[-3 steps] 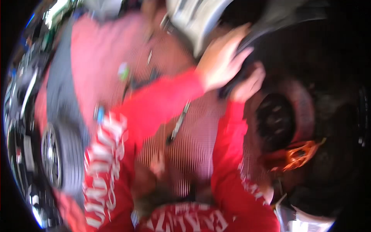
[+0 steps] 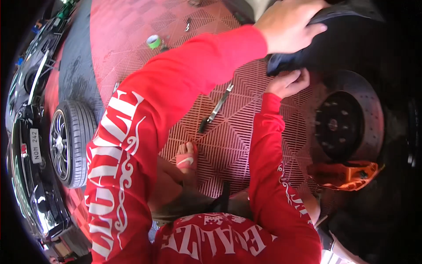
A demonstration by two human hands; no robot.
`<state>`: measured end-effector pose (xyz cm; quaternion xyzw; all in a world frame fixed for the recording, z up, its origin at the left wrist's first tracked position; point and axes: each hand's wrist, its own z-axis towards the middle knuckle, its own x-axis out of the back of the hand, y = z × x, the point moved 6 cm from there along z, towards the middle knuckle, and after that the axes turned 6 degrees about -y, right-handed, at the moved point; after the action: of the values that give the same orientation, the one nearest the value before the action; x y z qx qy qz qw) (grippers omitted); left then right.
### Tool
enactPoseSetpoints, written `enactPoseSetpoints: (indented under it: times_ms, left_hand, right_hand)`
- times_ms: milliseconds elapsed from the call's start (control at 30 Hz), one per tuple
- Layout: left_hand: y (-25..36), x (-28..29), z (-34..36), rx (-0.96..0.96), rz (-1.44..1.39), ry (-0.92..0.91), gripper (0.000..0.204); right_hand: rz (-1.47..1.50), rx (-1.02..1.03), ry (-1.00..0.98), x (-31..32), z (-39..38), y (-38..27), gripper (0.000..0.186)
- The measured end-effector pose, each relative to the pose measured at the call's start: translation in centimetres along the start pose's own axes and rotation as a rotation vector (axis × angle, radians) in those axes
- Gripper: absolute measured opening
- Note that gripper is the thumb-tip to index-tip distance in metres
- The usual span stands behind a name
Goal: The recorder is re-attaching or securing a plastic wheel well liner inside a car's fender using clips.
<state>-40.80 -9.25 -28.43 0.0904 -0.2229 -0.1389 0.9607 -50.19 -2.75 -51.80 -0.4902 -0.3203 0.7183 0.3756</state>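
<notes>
My left hand (image 2: 293, 26) reaches to the top right, its fingers over the edge of a black wheel-arch liner (image 2: 343, 37) and its thumb below the edge. Lower down, my right hand (image 2: 288, 83) is beside the liner's lower end, palm up with the fingers curled. Whatever may be between those fingers is hidden. Right of that hand is a drilled brake disc (image 2: 371, 114) with a dark hub (image 2: 334, 125). An orange brake caliper (image 2: 345, 175) sits at the disc's lower edge.
On the red grated floor (image 2: 228, 154) lie a long slim tool (image 2: 216, 108), a green-and-white tape roll (image 2: 154, 41) and a small dark tool (image 2: 188, 24). At left a wheel with tyre (image 2: 72, 143) stands near a black car (image 2: 33, 189). My sandalled foot (image 2: 187, 160) is below.
The earlier frame is blurred, and the view has shifted, so the disc and caliper appear farther right. My left hand is now higher and farther from my right hand.
</notes>
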Motion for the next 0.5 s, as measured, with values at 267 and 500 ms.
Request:
enactPoseSetpoints:
  times_ms: [267,500]
  left_hand:
    - [-1.8,-1.1,-4.7,0.398,0.03,0.132,0.018]
    - [2.1,-9.3,-8.5,0.369,-0.063,0.411,0.015]
  right_hand:
    - [-0.686,0.021,-0.665,8.8,-12.7,15.9,0.017]
    - [-0.579,-0.144,-1.266,5.0,-24.9,14.9,0.007]
